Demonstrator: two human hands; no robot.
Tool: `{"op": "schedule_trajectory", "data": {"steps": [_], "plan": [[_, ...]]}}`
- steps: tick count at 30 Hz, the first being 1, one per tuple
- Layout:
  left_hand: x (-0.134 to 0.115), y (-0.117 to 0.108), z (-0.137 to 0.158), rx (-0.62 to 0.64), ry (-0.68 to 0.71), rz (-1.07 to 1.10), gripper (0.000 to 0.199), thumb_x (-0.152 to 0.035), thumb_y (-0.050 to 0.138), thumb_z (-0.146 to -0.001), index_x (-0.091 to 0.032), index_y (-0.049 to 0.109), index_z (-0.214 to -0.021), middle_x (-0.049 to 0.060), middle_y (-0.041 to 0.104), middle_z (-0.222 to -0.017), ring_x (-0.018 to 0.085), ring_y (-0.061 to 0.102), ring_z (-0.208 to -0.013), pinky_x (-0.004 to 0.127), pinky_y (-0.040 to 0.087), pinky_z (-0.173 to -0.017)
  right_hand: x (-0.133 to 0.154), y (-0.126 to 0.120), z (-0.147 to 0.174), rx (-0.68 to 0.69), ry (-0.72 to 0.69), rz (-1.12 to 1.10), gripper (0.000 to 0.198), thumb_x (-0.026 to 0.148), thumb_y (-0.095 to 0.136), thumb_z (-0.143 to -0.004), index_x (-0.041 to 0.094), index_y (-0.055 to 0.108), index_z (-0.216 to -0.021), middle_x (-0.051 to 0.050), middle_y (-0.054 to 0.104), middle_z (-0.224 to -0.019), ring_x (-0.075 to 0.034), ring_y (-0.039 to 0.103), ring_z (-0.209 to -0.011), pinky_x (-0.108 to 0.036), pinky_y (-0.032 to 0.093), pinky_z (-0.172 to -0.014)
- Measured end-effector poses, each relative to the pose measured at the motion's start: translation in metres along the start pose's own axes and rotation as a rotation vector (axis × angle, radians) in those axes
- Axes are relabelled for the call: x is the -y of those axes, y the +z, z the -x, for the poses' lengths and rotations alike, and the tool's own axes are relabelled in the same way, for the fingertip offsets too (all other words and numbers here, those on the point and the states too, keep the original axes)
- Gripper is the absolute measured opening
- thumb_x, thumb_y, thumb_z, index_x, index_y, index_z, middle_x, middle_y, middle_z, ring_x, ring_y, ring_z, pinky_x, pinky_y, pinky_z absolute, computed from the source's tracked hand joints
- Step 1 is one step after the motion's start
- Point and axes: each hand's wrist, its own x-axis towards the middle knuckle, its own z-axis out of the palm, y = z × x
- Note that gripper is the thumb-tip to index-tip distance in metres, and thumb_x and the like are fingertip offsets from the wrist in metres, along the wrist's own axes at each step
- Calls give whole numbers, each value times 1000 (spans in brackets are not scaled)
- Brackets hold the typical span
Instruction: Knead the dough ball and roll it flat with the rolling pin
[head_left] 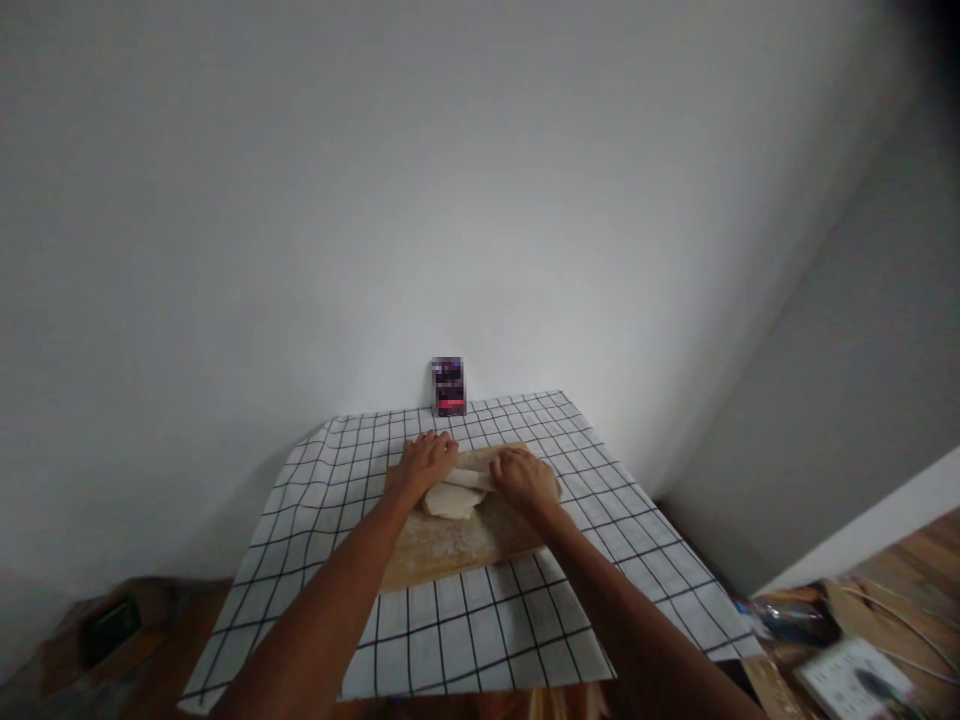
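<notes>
A pale rolling pin lies crosswise over a flattened piece of white dough. Both rest on a flour-dusted wooden board. My left hand is closed over the pin's left part, covering that end. The right part of the pin sits under the curled fingers of my right hand, and a bit of its tip shows just past the knuckles. Most of the dough shows on the near side of the pin, between my two arms.
Under the board is a table with a white cloth in a black grid pattern. A small dark, blurred-out upright object stands at the back against the wall. On the floor are a box at left and a white power strip with cables at right.
</notes>
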Motion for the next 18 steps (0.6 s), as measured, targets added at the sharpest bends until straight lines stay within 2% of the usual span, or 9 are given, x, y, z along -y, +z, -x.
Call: {"op": "schedule_trajectory", "data": {"steps": [4, 8, 14, 18], "plan": [[3, 3, -18, 72, -4, -32, 39, -31, 37, -111, -24, 74, -120, 10, 78, -127, 27, 70, -121, 42, 53, -103, -6, 6, -13, -5, -17, -24, 43, 28, 37, -110, 17, 79, -113, -16, 79, -125, -27, 73, -118, -31, 51, -92], [4, 3, -30, 119, 25, -59, 38, -31, 40, -108, -23, 76, -121, 13, 80, -122, 31, 73, -116, 43, 55, -96, -10, 8, -24, 28, -24, -21, 39, 27, 39, -109, 20, 78, -112, -13, 78, -125, -25, 70, -123, -29, 50, -97], [1, 0, -41, 125, 56, -132, 39, -27, 42, -109, -22, 69, -136, 18, 79, -121, 33, 75, -115, 45, 58, -95, -14, 12, -44, 68, 19, -17, 41, 28, 38, -110, 19, 78, -112, -14, 79, -124, -27, 72, -119, -34, 53, -95], [-3, -1, -49, 136, 85, -166, 36, -22, 44, -108, -21, 69, -135, 18, 79, -118, 33, 77, -112, 44, 60, -91, -17, 18, -55, 55, 21, -10, 40, 26, 40, -109, 17, 78, -111, -15, 79, -123, -28, 74, -117, -35, 54, -95]]}}
